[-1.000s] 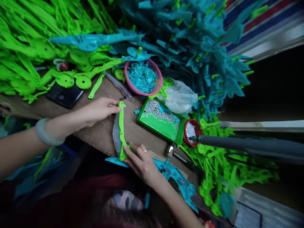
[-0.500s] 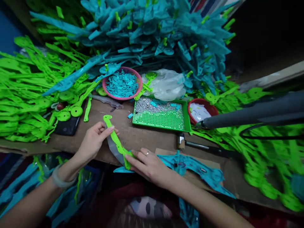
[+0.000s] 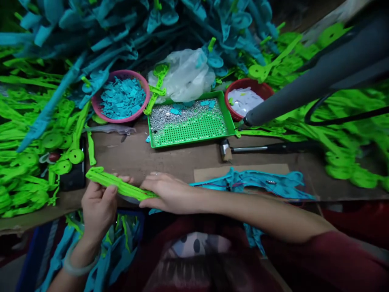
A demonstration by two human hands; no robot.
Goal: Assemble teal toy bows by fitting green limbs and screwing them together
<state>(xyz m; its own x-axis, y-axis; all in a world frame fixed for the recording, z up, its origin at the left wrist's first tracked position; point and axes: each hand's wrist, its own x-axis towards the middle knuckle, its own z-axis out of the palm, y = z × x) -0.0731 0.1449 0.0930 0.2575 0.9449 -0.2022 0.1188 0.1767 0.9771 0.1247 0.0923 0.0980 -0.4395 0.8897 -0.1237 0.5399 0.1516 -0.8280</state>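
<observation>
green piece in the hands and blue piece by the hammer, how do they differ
The green piece is bright lime; the blue piece is teal-blue. The left hand and right hand hold the green piece, while the blue piece lies partly over a cardboard sheet. The green piece looks slimmer; the blue piece looks broader, though partly hidden. Both are elongated.

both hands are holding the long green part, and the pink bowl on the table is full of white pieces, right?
Not quite: the pink bowl holds blue pieces, as the head view shows. The left hand and right hand do hold the long green part.
</observation>
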